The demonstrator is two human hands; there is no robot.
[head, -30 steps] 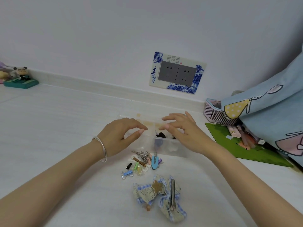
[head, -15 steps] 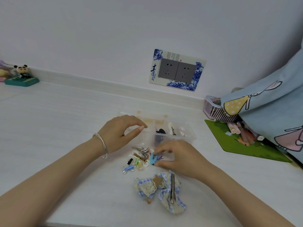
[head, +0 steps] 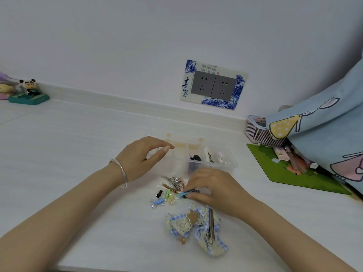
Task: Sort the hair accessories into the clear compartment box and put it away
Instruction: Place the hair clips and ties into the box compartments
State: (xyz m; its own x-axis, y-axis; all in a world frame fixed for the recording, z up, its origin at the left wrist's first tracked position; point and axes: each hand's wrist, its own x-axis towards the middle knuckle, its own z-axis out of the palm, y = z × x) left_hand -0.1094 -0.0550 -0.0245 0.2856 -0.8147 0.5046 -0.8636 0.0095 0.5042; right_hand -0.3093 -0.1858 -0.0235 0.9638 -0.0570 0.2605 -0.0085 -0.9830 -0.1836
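Note:
The clear compartment box (head: 229, 163) stands open mid-table, with a few dark and pale accessories in its right-hand cells. In front of it lies a pile of small hair clips (head: 169, 190). My right hand (head: 214, 190) pinches a blue clip (head: 184, 193) at the pile's right edge. My left hand (head: 141, 158) hovers over the box's left end with fingers loosely curled and holds nothing; a silver bangle circles its wrist. Two lace-and-gingham bow clips (head: 196, 226) lie nearer to me.
A green mat (head: 279, 171) with pens lies at the right, beside a pink basket (head: 261, 134) and a blue printed cloth (head: 324, 134). A panda figure (head: 29, 91) sits at the far left by the wall. A socket plate (head: 214, 85) is on the wall.
My right hand came back from the box to the clip pile and took hold of the blue clip. My left hand stayed by the box's left end.

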